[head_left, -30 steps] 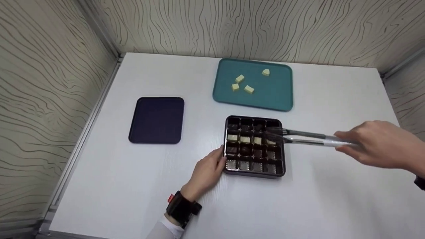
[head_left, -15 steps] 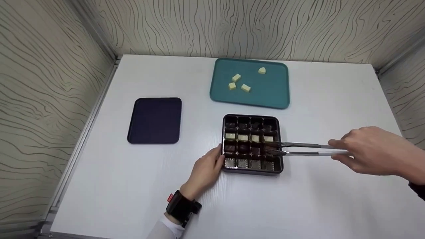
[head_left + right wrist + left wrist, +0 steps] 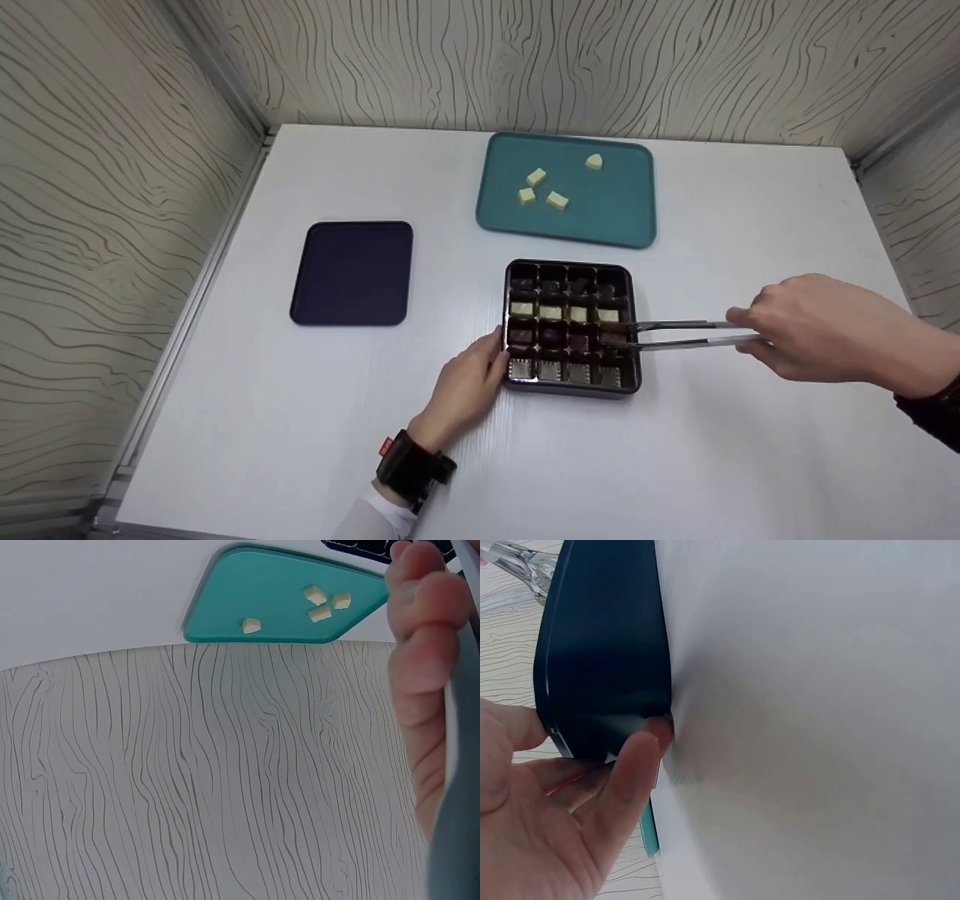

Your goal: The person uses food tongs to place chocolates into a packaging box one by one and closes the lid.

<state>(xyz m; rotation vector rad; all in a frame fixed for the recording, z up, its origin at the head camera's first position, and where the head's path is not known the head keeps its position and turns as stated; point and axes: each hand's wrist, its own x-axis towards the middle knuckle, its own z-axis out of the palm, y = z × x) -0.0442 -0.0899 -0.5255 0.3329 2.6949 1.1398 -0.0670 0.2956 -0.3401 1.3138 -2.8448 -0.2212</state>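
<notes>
A dark divided box (image 3: pixel 571 386) holds rows of dark and white chocolates in its compartments. My left hand (image 3: pixel 465 379) holds the box at its left side and near corner; the left wrist view shows thumb and fingers (image 3: pixel 630 772) around that corner. My right hand (image 3: pixel 825 326) grips clear-armed tongs (image 3: pixel 694 342) from the right. The tongs' tips reach into the rightmost compartment of the third row, on either side of a dark chocolate (image 3: pixel 613 338). Whether they pinch it I cannot tell. The nearest row shows bare ribbed bottoms.
A teal tray (image 3: pixel 615 217) behind the box carries several white chocolates (image 3: pixel 557 200). To the left lies a dark navy square tray (image 3: pixel 352 274). Wood-grain panels (image 3: pixel 450 67) stand along the white table's (image 3: pixel 262 420) back and sides.
The tongs have moved from the second row's right end toward me to the third row, where a dark chocolate now sits. My right hand has shifted slightly left. The left hand stays at the box.
</notes>
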